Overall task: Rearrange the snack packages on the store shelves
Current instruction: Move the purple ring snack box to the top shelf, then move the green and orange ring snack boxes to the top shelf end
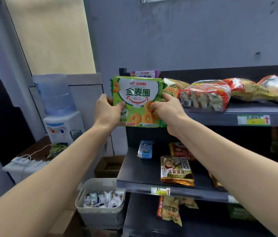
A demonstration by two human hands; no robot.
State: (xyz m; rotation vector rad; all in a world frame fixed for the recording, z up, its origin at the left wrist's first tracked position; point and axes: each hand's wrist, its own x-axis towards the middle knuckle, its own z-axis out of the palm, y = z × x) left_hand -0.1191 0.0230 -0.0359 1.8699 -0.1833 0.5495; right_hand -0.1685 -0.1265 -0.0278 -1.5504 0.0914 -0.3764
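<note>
Green ring-snack pack held upright at the top shelf's left end

Both hands grip it, left hand (108, 110) and right hand (164, 111) with fingers clamped on its sides; the green pack (138, 98) should slide in squarely on the top shelf (220, 113), in front of the purple pack (145, 74), without nudging the yellow bag (174, 87).

Both forearms are bare to the frame edge, and the left hand (106, 111) and right hand (164, 111) wear nothing.

Water dispenser (61, 124) beside white power strip (26, 164); grey basket (100, 218) of small packets below.
</note>
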